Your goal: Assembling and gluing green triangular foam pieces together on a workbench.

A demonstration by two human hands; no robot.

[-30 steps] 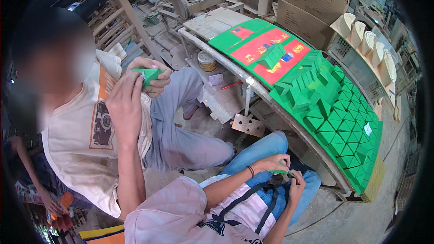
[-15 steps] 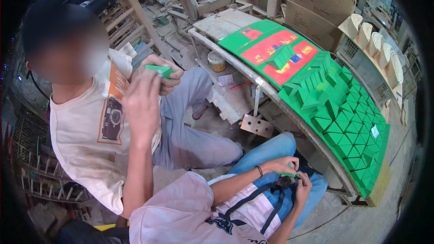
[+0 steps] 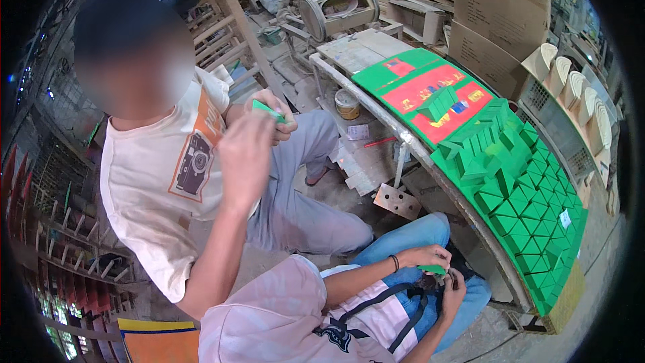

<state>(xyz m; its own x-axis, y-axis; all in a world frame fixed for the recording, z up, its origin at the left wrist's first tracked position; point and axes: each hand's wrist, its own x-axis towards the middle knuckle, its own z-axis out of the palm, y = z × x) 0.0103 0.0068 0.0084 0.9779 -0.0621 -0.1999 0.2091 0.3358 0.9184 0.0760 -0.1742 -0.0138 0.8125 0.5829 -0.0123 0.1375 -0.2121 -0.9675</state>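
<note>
Pinching small green piece (image 3: pixel 431 269) in left hand (image 3: pixel 430 254), over blue jeans (image 3: pixel 430 228), near middle; showing more green face than half a second ago. Holding right hand (image 3: pixel 455 290) narrow, just beside the piece; can't tell on what. Shifted rightward overall with the view since then. Now showing orange panel (image 3: pixel 161 345), near left, mostly out of view before. Still seeing co-worker (image 3: pixel 201 188) at left with another green piece (image 3: pixel 265 108), partly blurred.

Can spot lettering and a camera picture on white shirt (image 3: pixel 131 205); print on far cardboard box (image 3: pixel 497 10), too small to read; marks on paper slip (image 3: pixel 565 219), illegible.

Can see triangular green blocks (image 3: pixel 524 208), flat-faced, packed in rows toward right of tabletop (image 3: pixel 366 52); red panel (image 3: pixel 447 132) with multicoloured marks farther off. Also seeing curved pale pieces (image 3: pixel 576 91) at far right, board with round holes (image 3: pixel 398 202) below tabletop edge.
</note>
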